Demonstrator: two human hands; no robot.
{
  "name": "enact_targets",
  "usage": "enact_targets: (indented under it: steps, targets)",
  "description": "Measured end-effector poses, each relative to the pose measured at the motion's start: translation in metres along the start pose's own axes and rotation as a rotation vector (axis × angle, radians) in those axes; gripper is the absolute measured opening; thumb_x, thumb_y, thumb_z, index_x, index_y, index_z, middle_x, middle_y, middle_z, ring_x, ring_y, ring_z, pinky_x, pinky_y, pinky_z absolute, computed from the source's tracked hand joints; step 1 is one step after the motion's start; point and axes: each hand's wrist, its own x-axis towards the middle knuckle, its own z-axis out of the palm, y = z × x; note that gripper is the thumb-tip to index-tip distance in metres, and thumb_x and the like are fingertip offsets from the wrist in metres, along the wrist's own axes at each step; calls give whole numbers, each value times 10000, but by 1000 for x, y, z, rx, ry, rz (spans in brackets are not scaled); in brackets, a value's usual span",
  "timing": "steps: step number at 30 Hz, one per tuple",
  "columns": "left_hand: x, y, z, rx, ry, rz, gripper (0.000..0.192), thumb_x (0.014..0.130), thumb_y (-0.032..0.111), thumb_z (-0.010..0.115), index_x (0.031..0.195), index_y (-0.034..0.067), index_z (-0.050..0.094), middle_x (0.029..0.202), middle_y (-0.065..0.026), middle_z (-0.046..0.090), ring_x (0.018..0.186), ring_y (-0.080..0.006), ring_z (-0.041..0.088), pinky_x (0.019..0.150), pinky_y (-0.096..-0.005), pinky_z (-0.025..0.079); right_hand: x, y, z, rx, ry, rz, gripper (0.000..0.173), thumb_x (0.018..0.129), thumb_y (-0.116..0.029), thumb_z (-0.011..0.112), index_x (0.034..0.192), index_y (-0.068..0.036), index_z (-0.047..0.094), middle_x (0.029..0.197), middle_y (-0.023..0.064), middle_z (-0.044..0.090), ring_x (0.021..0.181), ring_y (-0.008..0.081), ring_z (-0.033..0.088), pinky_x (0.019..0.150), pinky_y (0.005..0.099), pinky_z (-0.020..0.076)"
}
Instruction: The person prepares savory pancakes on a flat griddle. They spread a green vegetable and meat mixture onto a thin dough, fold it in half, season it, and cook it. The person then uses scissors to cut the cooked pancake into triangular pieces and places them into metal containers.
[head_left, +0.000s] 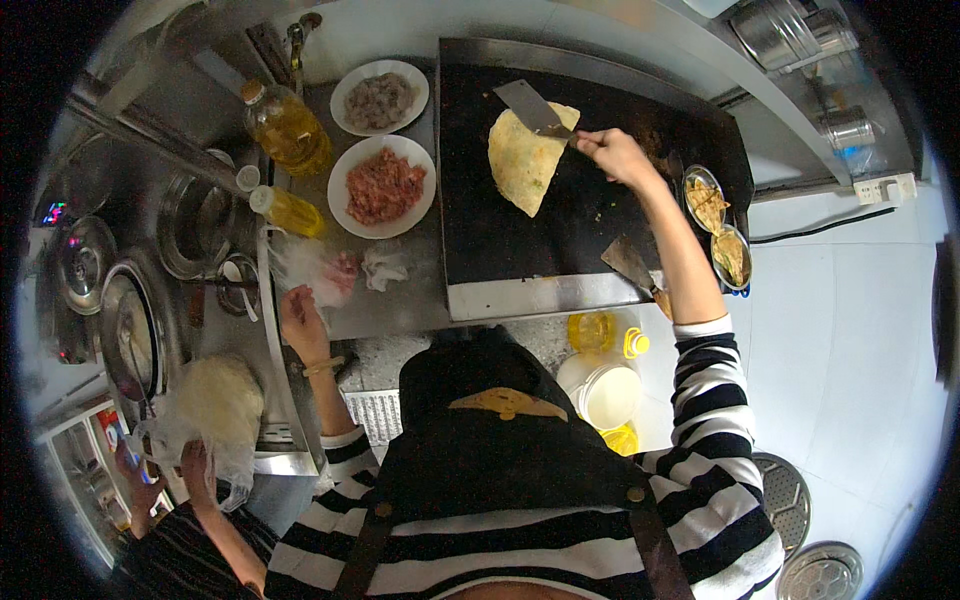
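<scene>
My right hand (616, 155) grips the handle of a wide metal scraper spatula (529, 105). Its blade lies over the upper part of a folded, golden flatbread (521, 161) on the black griddle (555, 247). At the counter's front edge, my left hand (301, 319) has its fingers curled beside a clear plastic bag (304, 266) with something pink in it. Whether those fingers hold the bag is not clear. A second scraper (628, 260) with a wooden handle rests at the griddle's front right, partly under my right forearm.
Left of the griddle are a plate of minced meat (384, 187), a plate of greyish shrimp-like pieces (381, 101), and oil bottles (289, 135). Two metal dishes of food (705, 201) stand at its right. A co-worker's hands (196, 469) hold a bagged pale mass (219, 401).
</scene>
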Motion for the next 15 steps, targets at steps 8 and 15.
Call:
enact_targets:
  steps: [8, 15]
  targets:
    - [-1, 6, 1, 68, 11, -64, 205, 941, 155, 524, 1032, -9, 605, 940, -92, 654, 844, -150, 616, 755, -281, 494, 21, 61, -25, 5, -2, -155, 380, 905, -348, 535, 1145, -69, 630, 1162, 49, 634, 673, 129, 625, 529, 291, 484]
    - [-4, 26, 7, -185, 39, -54, 219, 961, 123, 470, 1117, 18, 583, 946, -79, 646, 769, -136, 589, 705, -263, 489, 24, 93, -17, 83, 21, -57, 403, 915, -363, 542, 1204, -89, 603, 770, 25, 658, 461, 83, 451, 432, 269, 388]
